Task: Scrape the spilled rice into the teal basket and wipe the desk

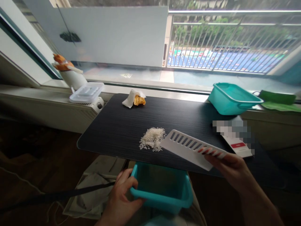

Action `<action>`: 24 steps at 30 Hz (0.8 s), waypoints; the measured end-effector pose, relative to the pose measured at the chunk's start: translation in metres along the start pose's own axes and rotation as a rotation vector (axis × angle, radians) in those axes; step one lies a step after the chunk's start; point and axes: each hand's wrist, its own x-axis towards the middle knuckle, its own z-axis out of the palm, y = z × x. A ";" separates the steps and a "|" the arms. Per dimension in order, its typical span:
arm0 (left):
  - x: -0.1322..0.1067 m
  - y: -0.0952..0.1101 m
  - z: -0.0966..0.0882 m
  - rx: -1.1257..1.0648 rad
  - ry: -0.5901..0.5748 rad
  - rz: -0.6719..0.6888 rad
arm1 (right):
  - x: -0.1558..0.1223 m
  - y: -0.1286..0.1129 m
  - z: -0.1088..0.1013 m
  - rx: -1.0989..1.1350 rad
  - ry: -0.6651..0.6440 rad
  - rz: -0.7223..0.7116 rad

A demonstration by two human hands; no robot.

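My left hand (123,194) grips the left rim of a teal plastic basin (168,202), held just below the front edge of the black table (113,125). Fingers of my right hand (230,166) are closed on a flat white plastic piece with a row of slots (185,149). Its far left end reaches the right side of a small heap of white rice grains (153,138) on the tabletop. Under the slotted piece, part of the table is hidden. The basin's inside is dim, and I cannot make out anything in it.
A second teal basin (235,99) stands at the back right, with a green cloth-like item (278,100) beside it. A partly blurred white box (238,144) lies on the right. Crumpled tissue (131,99) sits at the back. A clear lid (87,92) rests on the left sill.
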 end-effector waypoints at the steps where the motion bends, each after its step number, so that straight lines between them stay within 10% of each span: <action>1: -0.001 0.000 0.000 0.005 0.002 0.007 | 0.003 0.000 0.002 0.012 0.030 -0.012; 24: 0.011 -0.039 0.008 0.042 -0.005 0.173 | 0.014 0.003 0.018 0.196 -0.095 0.104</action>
